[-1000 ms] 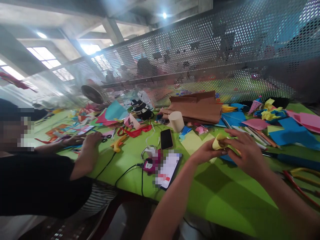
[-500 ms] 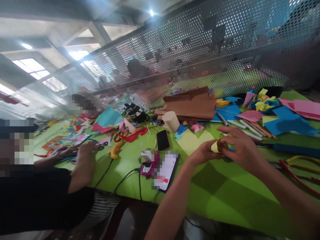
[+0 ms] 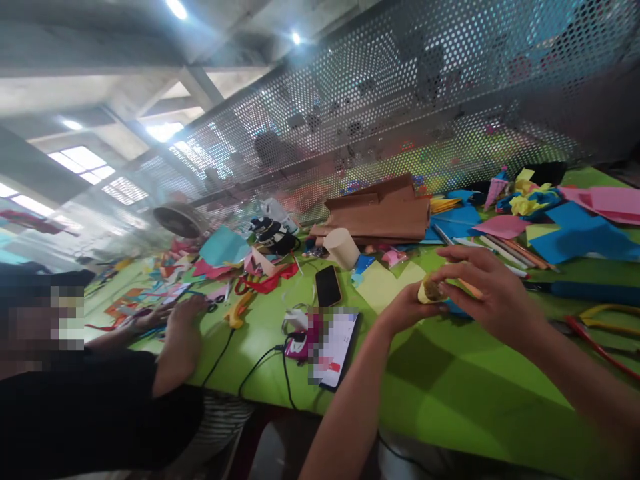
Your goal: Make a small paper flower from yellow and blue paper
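one yellow roll (image 3: 429, 291), two phones (image 3: 328, 287)

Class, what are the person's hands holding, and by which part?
A small yellow roll: the left hand grips its side; the right hand is at its brownish end, contact unclear.

A yellow roll (image 3: 425, 292) is held in the left hand (image 3: 403, 309); its end is met by the curved fingers of the right hand (image 3: 483, 288). Yellow sheets (image 3: 376, 287) are spread behind on the green table (image 3: 450, 400). A cream cylinder (image 3: 343, 249) is seen near a phone (image 3: 329, 287). Scissors (image 3: 216, 305) are seen beside a co-worker's hand (image 3: 188, 312). Brown paper (image 3: 380, 219) is laid before the mesh (image 3: 320, 143).
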Action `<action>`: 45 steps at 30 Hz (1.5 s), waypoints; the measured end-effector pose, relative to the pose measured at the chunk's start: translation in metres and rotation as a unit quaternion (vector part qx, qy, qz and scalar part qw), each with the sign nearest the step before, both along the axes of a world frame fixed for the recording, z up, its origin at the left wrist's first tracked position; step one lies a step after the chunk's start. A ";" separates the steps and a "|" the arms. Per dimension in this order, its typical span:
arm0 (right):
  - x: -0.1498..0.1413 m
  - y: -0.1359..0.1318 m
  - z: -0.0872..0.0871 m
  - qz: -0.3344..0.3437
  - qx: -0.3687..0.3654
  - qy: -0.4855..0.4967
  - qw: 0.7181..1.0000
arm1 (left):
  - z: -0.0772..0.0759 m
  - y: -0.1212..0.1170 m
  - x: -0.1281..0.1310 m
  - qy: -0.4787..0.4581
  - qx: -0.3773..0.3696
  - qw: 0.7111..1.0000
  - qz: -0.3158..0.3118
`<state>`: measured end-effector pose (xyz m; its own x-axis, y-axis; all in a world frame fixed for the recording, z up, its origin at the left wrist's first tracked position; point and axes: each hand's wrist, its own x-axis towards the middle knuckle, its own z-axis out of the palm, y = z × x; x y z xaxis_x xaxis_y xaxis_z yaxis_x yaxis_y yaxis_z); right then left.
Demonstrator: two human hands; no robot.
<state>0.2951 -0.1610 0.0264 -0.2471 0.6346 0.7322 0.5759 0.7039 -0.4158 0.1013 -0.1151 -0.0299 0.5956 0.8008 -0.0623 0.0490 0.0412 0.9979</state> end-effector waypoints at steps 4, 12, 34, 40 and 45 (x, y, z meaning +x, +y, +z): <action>0.003 -0.001 0.003 0.025 0.006 -0.087 0.996 | -0.003 0.001 -0.001 0.004 0.018 1.000 0.002; 0.007 0.000 0.001 -0.018 0.006 -0.186 0.982 | -0.005 0.002 0.000 0.046 0.054 0.997 0.012; -0.009 -0.003 -0.010 -0.055 0.038 -0.141 0.988 | 0.000 0.000 0.001 0.018 0.023 0.998 0.049; -0.003 0.002 -0.010 -0.041 0.018 -0.167 0.985 | -0.002 0.003 -0.001 0.058 0.093 0.993 0.042; -0.002 0.003 -0.014 -0.030 -0.019 -0.191 0.981 | -0.002 0.002 -0.001 0.091 0.090 0.991 0.045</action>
